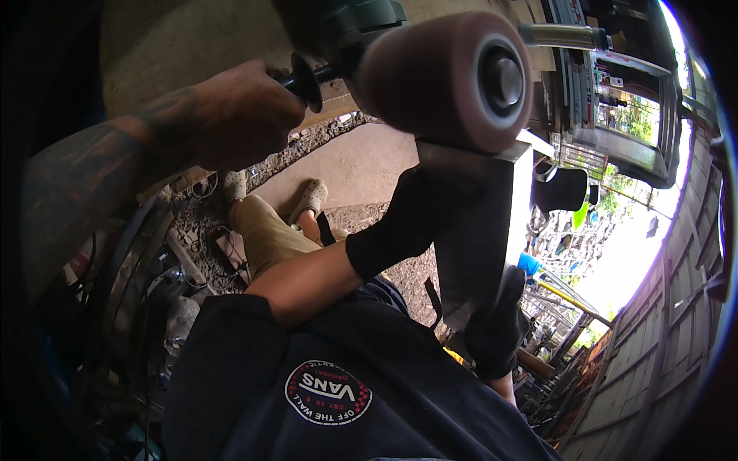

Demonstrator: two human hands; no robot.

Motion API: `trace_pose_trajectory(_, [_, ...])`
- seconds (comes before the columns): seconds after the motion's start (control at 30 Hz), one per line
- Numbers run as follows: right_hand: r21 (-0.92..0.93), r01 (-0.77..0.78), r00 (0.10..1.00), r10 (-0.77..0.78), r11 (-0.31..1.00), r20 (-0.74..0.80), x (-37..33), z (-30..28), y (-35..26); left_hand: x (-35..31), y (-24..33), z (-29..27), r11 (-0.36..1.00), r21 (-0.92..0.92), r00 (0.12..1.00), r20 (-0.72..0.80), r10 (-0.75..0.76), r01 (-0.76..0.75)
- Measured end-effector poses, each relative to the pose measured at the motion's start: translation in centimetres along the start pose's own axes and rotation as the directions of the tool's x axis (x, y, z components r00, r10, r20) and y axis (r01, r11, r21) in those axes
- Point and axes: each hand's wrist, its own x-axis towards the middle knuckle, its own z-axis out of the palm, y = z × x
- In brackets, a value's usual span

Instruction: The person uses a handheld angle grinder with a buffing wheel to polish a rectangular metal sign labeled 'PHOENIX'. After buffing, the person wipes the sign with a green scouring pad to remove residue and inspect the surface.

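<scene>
at the left, a co-worker's bare hand (257, 111) clenches the black side handle (307, 81) of a green-bodied power tool (357, 19); if that grip slipped, the tool could swing toward the worker's arms. the worker's left gloved hand (403, 215) grasps the left edge of a metal slab (470, 219), its fingers lost in shadow. should the slab kick, those fingers could be drawn to the abrasive drum (430, 77), which sits just above, its blurred surface suggesting that it is turning. the slab's upper edge meets the drum, or nearly so; tilting it might make it catch. a loose dark strap (433, 303) hangs beside the slab and could snag if lifted. the right gloved hand (496, 330) grips the slab's lower end, farther from the drum.

around them, from the left, lie shadowed clutter, then the clogs (309, 201) on the worker's feet, beside a flat board (350, 161). the drum and slab hide much of the ground beyond. on the right come a blue object (529, 263), a yellow pole (570, 296) and a corrugated wall (653, 315).
</scene>
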Motion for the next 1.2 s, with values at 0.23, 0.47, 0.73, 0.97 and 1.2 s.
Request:
trace_pose_trajectory(0.23, [0.068, 0.066, 0.998, -0.065, 0.995, -0.018, 1.8, -0.3, -0.7, -0.4, 0.2, 0.3, 0.985, -0.174, 0.993, -0.110, -0.032, 0.013])
trace_pose_trajectory(0.47, [0.146, -0.013, 0.999, 0.006, 0.989, 0.050, 1.3, -0.3, -1.7, -1.3, 1.3, -0.7, 0.991, -0.119, 0.991, -0.114, -0.068, 0.054])
trace_pose_trajectory(0.73, [0.032, 0.093, 0.995, -0.091, 0.995, -0.049, -4.0, 2.9, 2.3, -3.7, 3.2, 1.1, 0.716, -0.624, 0.888, -0.073, -0.453, 0.314])
trace_pose_trajectory(0.97, [0.298, 0.084, 0.993, -0.055, 0.951, -0.107, -6.7, 11.1, 9.3, -8.6, -0.9, 5.5, -0.188, -0.965, 0.827, 0.253, -0.503, 0.181])
trace_pose_trajectory(1.2, [0.722, -0.131, 0.989, 0.140, 0.679, 0.048, -12.0, 21.6, 14.7, -3.3, 4.4, 5.0, 0.664, -0.740, 0.990, 0.022, -0.140, 0.110])
